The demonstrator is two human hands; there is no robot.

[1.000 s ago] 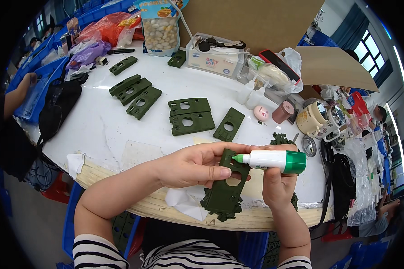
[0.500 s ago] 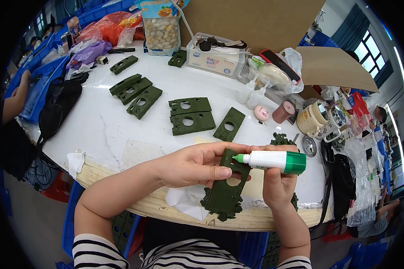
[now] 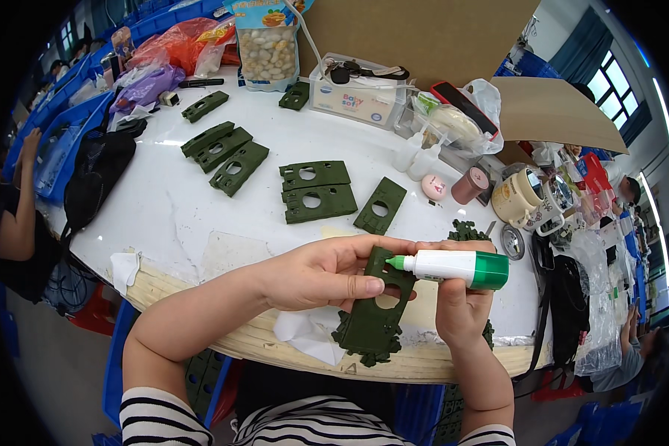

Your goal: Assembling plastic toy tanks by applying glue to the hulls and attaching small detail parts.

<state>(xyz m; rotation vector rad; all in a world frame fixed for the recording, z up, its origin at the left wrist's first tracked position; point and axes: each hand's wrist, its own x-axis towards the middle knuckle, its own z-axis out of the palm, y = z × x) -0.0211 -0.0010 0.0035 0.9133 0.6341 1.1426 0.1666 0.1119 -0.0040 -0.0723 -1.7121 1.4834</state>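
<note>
My left hand (image 3: 325, 273) is closed on a dark green plastic tank hull part (image 3: 373, 327), thumb on its upper face. The part is tilted over the table's front edge and has a large round hole. My right hand (image 3: 459, 305) grips a white nozzle bottle (image 3: 442, 265) with a green base, lying nearly level. Its green tip reaches the far end of the part, close to a small opening; whether it touches I cannot tell. Small dark green toothed pieces (image 3: 346, 334) show beneath the part. Farther off lie more green hull parts (image 3: 320, 204) and a single one (image 3: 380, 206).
More green parts (image 3: 239, 169) lie at the far left of the white table (image 3: 178, 215). A clear plastic box (image 3: 357, 100), pink jar (image 3: 432, 187), brown-pink cylinder (image 3: 470, 186) and cream mug (image 3: 514, 197) stand at the back and right. A white paper scrap (image 3: 308, 334) lies at the front edge.
My hands, the hull part and the nozzle bottle hold almost still; the bottle has shifted very slightly right. At the far left, another person's arm has moved.
</note>
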